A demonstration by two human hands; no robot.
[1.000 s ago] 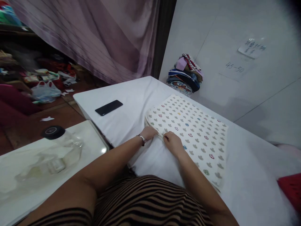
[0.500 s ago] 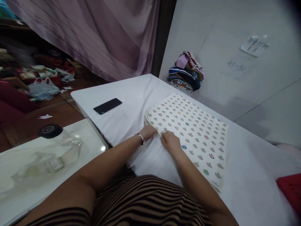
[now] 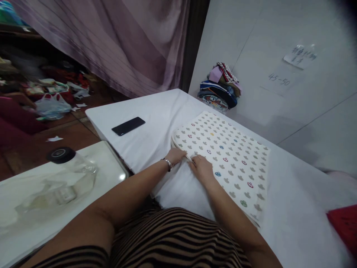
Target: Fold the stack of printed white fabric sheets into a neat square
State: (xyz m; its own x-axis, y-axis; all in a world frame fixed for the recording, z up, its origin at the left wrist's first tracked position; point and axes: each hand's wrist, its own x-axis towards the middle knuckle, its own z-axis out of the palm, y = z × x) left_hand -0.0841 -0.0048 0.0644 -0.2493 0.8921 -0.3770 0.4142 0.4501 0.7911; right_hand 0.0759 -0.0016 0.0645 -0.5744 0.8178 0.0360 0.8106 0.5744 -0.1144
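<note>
A folded cream cloth [image 3: 231,156], printed with small grey, red, blue and green motifs, lies in layers on the white-covered table [image 3: 158,108]. My left hand [image 3: 176,156] pinches its near edge, close to the rounded left corner. Right beside it, my right hand [image 3: 201,168] has its fingers closed on the same edge, the thumb underneath out of sight. A small fold of the edge shows between the two hands. Beyond my left hand, a black phone [image 3: 128,126] lies flat on the table.
At left a second white table [image 3: 103,156] holds a clear jar with a black lid [image 3: 61,155] and a crumpled clear plastic bag [image 3: 52,195]. Folded clothes [image 3: 220,89] are stacked against the wall. A red object [image 3: 344,227] sits at the right edge.
Both hands stay at the cloth's near edge, with the edge between them slightly more lifted. The view has shifted very slightly; the cloth and phone lie as before.
</note>
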